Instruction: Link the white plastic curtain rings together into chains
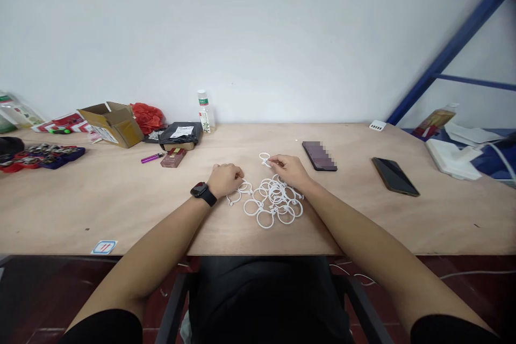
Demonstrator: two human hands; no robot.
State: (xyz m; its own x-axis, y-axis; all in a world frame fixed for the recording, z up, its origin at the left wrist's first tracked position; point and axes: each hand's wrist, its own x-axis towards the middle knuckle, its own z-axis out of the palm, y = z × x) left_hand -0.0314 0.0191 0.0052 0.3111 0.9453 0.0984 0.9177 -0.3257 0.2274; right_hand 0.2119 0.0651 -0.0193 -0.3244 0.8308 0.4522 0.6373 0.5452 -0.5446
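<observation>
A loose pile of white plastic curtain rings (278,193), each with a small clip or eyelet, lies on the wooden table (121,204) in front of me. My right hand (288,167) pinches one white curtain ring (264,156) just beyond the pile, between thumb and fingertips. At the pile's left edge rests my left hand (226,178), its fingers curled together. A few white rings (234,197) lie against and partly under its fingertips; whether it grips one is hidden. A black smartwatch (199,190) is on my left wrist.
Right of the pile lie a dark phone (316,155) and a second phone (395,176). To the left are a purple lighter (151,158), a dark red box (173,157), a black package (181,133) and an open carton (115,123). A bottle (204,113) stands by the wall.
</observation>
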